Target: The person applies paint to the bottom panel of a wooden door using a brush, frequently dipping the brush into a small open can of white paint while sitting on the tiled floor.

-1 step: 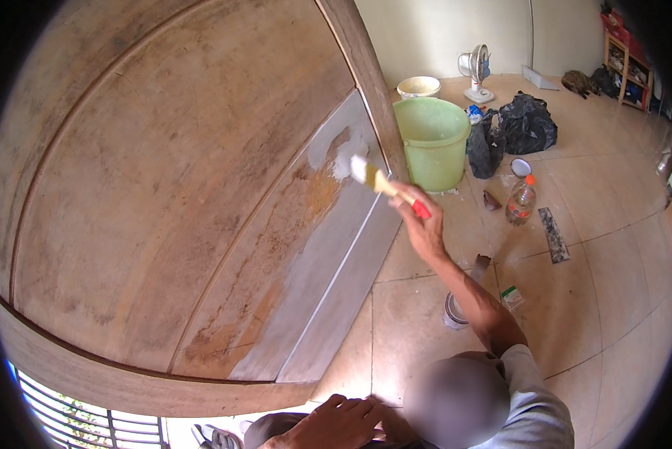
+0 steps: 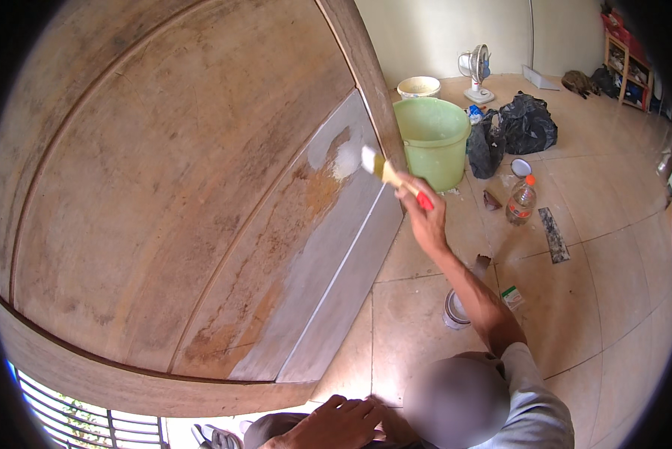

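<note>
My right hand (image 2: 425,209) is closed round the handle of a paintbrush (image 2: 382,169) with a pale wooden handle and a red end. White paint coats the bristle tips. They are at the upper right part of a worn brown wooden panel (image 2: 156,194), beside a wet white patch (image 2: 347,159). Grey-white paint (image 2: 313,292) covers the panel's right strip, while rough brown wood shows to its left. Low in the picture my left hand (image 2: 336,423) lies over dark cloth with its fingers stretched out, holding nothing visible. A blurred round shape hides part of my right side.
An open paint can (image 2: 455,308) stands on the tiled floor under my right forearm. Farther off are a green bucket (image 2: 434,161), a plastic bottle (image 2: 520,203), a speckled strip (image 2: 554,235), black bags (image 2: 529,123) and a fan (image 2: 476,73). A barred opening (image 2: 89,419) is at lower left.
The paintbrush in my right hand has shifted slightly up and to the right across the panel. My left hand has stayed where it was.
</note>
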Demonstrator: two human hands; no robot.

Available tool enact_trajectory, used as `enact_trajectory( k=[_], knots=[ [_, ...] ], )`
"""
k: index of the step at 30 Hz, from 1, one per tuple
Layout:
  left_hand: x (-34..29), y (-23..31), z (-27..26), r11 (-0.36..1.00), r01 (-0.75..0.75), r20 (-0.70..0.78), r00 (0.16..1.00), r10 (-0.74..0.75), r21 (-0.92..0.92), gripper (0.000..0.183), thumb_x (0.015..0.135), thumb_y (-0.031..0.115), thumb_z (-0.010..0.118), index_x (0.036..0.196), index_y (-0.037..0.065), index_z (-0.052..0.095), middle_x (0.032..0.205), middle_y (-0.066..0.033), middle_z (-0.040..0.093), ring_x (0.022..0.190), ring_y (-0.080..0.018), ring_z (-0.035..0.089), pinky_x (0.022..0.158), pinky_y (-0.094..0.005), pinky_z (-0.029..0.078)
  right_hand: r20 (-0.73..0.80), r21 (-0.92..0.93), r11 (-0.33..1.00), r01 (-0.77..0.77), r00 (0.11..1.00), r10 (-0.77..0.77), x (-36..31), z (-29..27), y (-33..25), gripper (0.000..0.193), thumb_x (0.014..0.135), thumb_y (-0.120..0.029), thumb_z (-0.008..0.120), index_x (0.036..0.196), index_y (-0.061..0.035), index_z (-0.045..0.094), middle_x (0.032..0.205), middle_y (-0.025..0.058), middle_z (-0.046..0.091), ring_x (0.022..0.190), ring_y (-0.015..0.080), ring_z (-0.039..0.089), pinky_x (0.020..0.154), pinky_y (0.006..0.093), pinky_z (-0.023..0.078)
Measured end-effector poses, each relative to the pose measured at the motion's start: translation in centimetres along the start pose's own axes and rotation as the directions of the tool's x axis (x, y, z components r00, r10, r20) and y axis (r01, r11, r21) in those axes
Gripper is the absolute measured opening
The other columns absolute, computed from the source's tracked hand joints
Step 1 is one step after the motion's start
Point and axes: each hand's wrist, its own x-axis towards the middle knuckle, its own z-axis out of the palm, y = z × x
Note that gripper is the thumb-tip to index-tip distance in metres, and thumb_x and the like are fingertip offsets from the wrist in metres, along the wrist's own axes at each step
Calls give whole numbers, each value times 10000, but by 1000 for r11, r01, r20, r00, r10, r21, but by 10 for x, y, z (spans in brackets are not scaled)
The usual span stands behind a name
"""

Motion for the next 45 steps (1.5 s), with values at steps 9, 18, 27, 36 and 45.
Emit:
enact_trajectory(
  k=[9, 18, 27, 36, 45],
  knots=[
    [-4, -4, -1, 990, -16, 121, 993, -2, 142, 463, 1035, 328, 438, 1349, -7, 498, 1282, -153, 605, 1196, -254, 591, 1001, -375, 442, 139, -98, 988, 122, 984, -107, 2, 18, -8, 288, 929, 7, 613, 1216, 2, 633, 1126, 95, 659, 995, 142, 607, 884, 275, 481],
    [0, -4, -3, 957, -133, 96, 989, 112, 258, 459, 1031, 326, 448, 1334, -14, 505, 1269, -146, 614, 1153, -250, 616, 961, -365, 464, 57, -217, 964, 153, 988, -144, 51, 22, -14, 293, 942, -27, 618, 1231, 19, 626, 1192, 76, 641, 1065, 130, 586, 932, 260, 454],
    [5, -3, 0, 996, -66, -62, 996, 63, -55, 275, 904, 183, 602, 1128, 23, 595, 1081, -132, 669, 1003, -271, 651, 873, -386, 503, -13, -142, 985, 94, 995, -96, 57, 6, -29, 281, 946, -34, 596, 1222, -4, 642, 1143, 97, 670, 920, 144, 602, 817, 264, 493],
    [5, -1, 4, 994, -39, -124, 992, 26, -105, 221, 834, 90, 680, 1051, 54, 659, 1010, -117, 707, 930, -278, 682, 841, -383, 534, 306, 22, 935, 354, 888, -344, 12, 39, -58, 295, 943, -163, 645, 1197, -15, 661, 1155, 148, 676, 1033, 216, 677, 861, 305, 559],
    [4, 9, -6, 999, -12, -125, 992, 7, -36, 213, 826, 19, 660, 1031, 72, 676, 1034, -117, 713, 915, -264, 697, 832, -362, 556, 1, 326, 932, -155, 987, 163, 106, -16, -10, 338, 960, -181, 626, 1182, 74, 621, 1136, 152, 679, 997, 252, 691, 854, 373, 589]
  ],
)
